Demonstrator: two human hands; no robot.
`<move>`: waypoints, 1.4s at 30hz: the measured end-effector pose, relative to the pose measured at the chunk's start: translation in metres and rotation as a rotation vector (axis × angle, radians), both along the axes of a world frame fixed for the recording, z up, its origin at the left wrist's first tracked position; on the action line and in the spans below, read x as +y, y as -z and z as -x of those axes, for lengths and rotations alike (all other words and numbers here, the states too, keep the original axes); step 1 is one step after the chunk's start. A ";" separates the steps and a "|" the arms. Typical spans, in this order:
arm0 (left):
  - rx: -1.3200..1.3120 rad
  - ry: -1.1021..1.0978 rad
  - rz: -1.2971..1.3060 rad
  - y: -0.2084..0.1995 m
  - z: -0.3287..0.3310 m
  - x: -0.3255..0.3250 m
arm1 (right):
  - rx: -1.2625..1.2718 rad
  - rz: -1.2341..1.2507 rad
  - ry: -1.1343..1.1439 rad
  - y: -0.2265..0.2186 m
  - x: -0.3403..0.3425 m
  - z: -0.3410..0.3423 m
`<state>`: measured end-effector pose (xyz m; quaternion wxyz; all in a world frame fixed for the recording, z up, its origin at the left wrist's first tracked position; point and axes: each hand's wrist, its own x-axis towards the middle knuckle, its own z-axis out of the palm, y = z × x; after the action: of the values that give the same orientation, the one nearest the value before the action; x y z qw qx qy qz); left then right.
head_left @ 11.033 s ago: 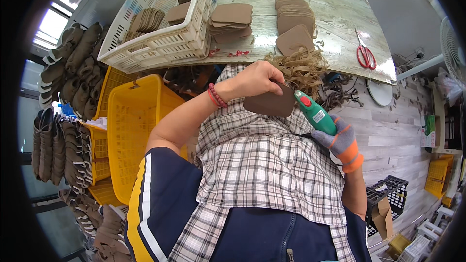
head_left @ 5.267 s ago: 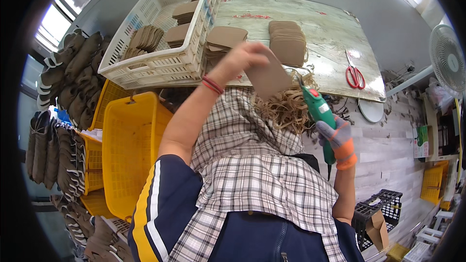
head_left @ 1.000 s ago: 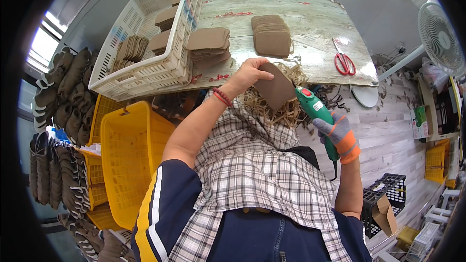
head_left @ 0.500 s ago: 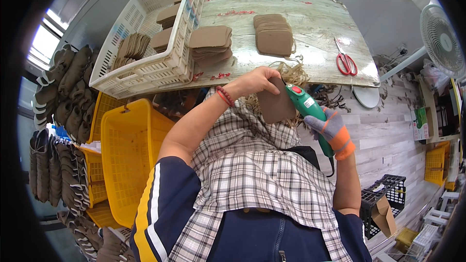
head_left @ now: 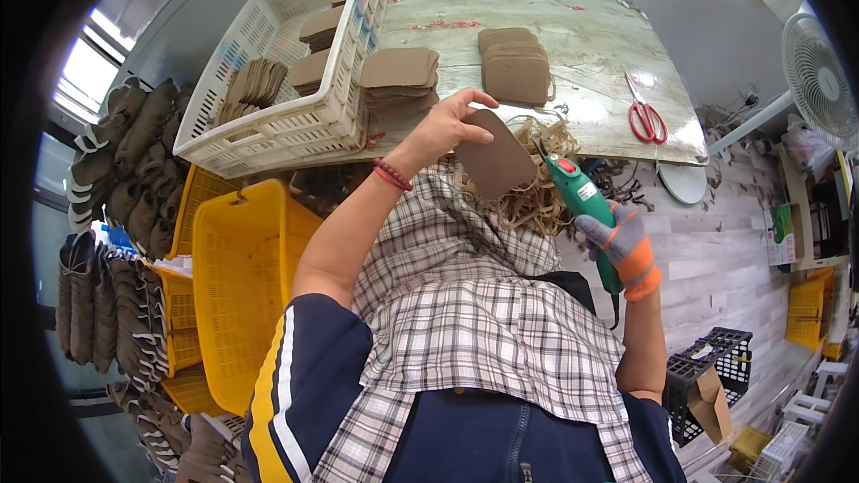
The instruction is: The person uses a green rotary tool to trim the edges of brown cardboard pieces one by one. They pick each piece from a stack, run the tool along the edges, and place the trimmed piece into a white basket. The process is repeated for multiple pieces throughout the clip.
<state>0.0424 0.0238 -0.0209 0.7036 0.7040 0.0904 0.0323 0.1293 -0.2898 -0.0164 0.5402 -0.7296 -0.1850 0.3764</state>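
My left hand (head_left: pixel 445 130) grips a brown insole-shaped piece (head_left: pixel 495 164) by its upper edge, tilted over my lap. My gloved right hand (head_left: pixel 619 242) is closed around a green hand-held power tool (head_left: pixel 582 206), whose tip points at the piece's right edge. A heap of pale curly trimmings (head_left: pixel 535 197) lies just beneath the piece. Two stacks of the same brown pieces (head_left: pixel 399 77) (head_left: pixel 514 76) rest on the worn table (head_left: pixel 582 45) in front of me.
A white plastic crate (head_left: pixel 295 116) with more brown pieces stands on the table's left end. Red scissors (head_left: pixel 646 116) lie at the right. Yellow baskets (head_left: pixel 234 286) stand at my left, beside racks of dark shoe parts (head_left: pixel 98 304). A fan (head_left: pixel 819 80) is at far right.
The brown piece has turned and lifted a little in my left hand, and the tool has shifted slightly lower to the right. The camera view has tilted a bit.
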 end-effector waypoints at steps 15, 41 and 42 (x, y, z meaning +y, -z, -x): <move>-0.282 -0.817 -1.808 -0.003 -0.039 0.101 | 0.076 -0.040 0.087 0.022 -0.010 -0.003; -0.480 -0.629 0.880 0.061 -0.087 -0.052 | -0.073 -0.049 0.222 0.021 0.017 -0.014; -0.512 -0.589 0.970 0.059 -0.088 -0.057 | -0.072 -0.052 0.225 0.017 0.020 -0.014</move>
<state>0.1305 -0.0335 -0.0797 0.9043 0.2197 0.1136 0.3479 0.1436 -0.2696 -0.0336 0.5908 -0.7445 -0.1307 0.2821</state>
